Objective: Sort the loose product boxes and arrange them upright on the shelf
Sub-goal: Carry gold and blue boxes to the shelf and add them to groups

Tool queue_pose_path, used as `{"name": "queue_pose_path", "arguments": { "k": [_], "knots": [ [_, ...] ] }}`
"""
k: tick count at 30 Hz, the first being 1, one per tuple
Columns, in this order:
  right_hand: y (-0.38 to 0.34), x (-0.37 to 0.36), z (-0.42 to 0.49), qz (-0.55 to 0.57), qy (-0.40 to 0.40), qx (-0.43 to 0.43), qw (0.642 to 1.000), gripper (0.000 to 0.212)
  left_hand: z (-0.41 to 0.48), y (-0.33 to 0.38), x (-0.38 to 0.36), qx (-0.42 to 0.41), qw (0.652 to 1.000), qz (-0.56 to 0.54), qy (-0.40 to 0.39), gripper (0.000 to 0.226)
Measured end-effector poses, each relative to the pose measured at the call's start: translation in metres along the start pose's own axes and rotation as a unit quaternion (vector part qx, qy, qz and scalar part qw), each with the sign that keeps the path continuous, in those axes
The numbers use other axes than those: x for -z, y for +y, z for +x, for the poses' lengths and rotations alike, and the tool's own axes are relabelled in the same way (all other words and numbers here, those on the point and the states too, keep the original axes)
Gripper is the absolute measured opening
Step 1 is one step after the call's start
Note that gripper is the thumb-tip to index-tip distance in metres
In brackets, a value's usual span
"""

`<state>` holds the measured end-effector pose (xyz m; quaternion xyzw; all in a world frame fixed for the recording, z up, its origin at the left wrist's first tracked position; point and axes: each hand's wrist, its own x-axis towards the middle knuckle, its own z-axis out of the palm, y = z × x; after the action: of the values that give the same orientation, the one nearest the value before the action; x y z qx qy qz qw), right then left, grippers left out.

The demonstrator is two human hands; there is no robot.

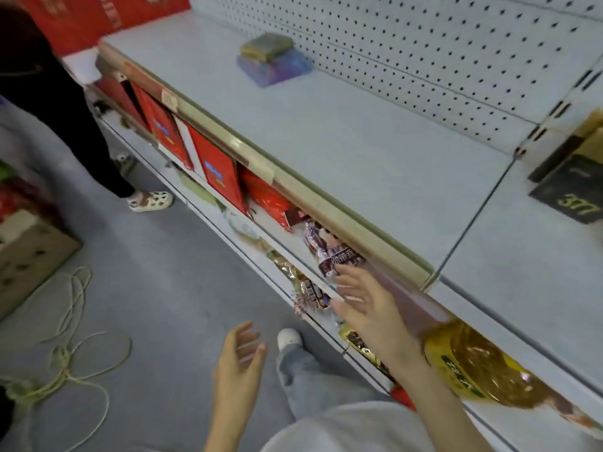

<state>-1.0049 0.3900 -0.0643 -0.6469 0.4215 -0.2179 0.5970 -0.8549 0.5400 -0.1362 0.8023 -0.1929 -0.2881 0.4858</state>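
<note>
- Head view: the right hand is extended under the front lip of the upper shelf, toward the lower shelf. Its fingers are spread and nothing is grasped.
- The left hand is held over the floor, fingers loose and empty, well apart from the shelving.
- A purple-and-white package is seen lying loose on the lower shelf, just beyond the right fingertips on the far-left side. Whether it is touched cannot be told.
- Its long axis is judged to run along the shelf, from far left to near right, so its near end is presented to the right hand, which is clearly the nearer one.
- A small dark-red box lies farther left, next to the package. Beyond it, red boxes are already stood upright.
- Two flat boxes are stacked far back on the upper shelf.
- The next grasp is judged to call for the package to be pinched across its short width.
</note>
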Motion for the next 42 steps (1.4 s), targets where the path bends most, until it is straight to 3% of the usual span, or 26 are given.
{"name": "queue_pose_path", "arguments": {
  "k": [5, 11, 18, 22, 27, 30, 33, 37, 42],
  "knots": [
    [-0.057, -0.050, 0.127, 0.028, -0.007, 0.051, 0.998, 0.042, 0.142, 0.063, 0.050, -0.067, 0.995, 0.036, 0.059, 0.031],
    [-0.118, -0.070, 0.236, 0.031, 0.026, 0.043, 0.998, 0.036, 0.268, 0.146, 0.089, -0.128, 0.989, 0.029, 0.072, 0.031],
    [-0.122, -0.093, 0.331, 0.028, 0.140, -0.022, 0.989, 0.035, 0.349, 0.141, 0.068, -0.062, 0.996, -0.034, -0.050, 0.040],
    [-0.138, -0.107, 0.399, 0.024, 0.213, -0.032, 0.976, 0.034, 0.446, 0.182, 0.078, -0.125, 0.985, 0.001, -0.122, 0.039],
    [-0.160, -0.130, 0.481, -0.001, 0.322, -0.078, 0.944, 0.029, 0.585, 0.270, 0.097, -0.235, 0.949, 0.059, -0.202, 0.033],
    [-0.170, -0.138, 0.530, -0.059, 0.390, -0.129, 0.910, 0.040, 0.647, 0.309, 0.081, -0.263, 0.938, 0.078, -0.211, 0.027],
    [-0.171, -0.143, 0.565, -0.179, 0.439, -0.185, 0.861, 0.050, 0.682, 0.326, 0.048, -0.238, 0.938, 0.086, -0.236, 0.028],
    [-0.156, -0.157, 0.586, -0.269, 0.466, -0.237, 0.809, 0.086, 0.705, 0.338, -0.006, -0.185, 0.926, 0.121, -0.308, 0.050],
    [-0.145, -0.165, 0.588, -0.292, 0.478, -0.244, 0.792, 0.063, 0.717, 0.344, -0.053, -0.129, 0.918, 0.117, -0.356, 0.050]
  ]
}}
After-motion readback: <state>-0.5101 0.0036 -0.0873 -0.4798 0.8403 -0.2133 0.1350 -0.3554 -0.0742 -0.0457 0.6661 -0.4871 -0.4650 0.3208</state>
